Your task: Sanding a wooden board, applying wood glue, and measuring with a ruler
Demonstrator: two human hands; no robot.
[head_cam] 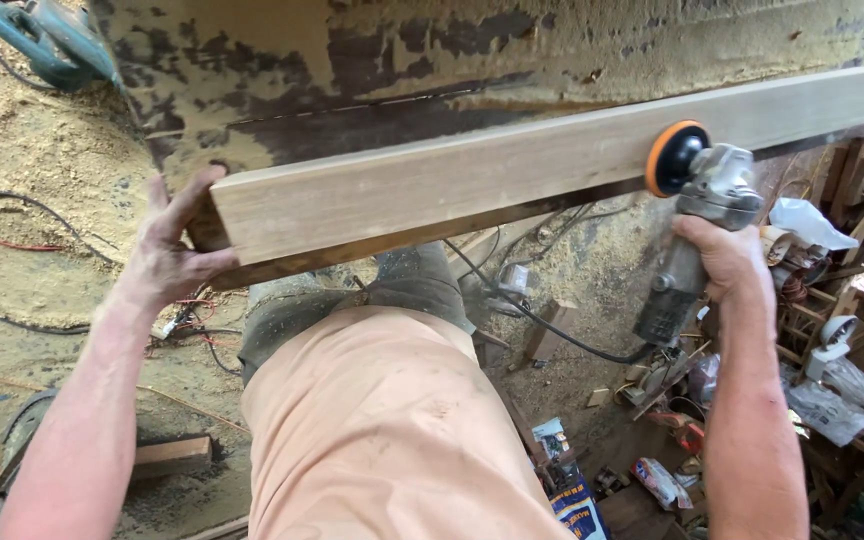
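A long pale wooden plank (512, 170) lies on edge across a worn, dark-stained workbench (372, 60), slanting up to the right. My left hand (177, 245) grips the plank's near left end, thumb on top. My right hand (722, 255) holds a grey angle grinder (697, 225) by its body; its orange-rimmed sanding disc (674, 158) presses against the plank's face toward the right. The grinder's black cord (552, 330) hangs down to the left.
A teal power tool (47, 40) rests on sawdust at top left. Cables (12, 240) run over the sawdust-covered floor on the left. Wood scraps, plastic bags and packages (812, 370) clutter the lower right. My own leg in peach trousers (382, 430) fills the centre.
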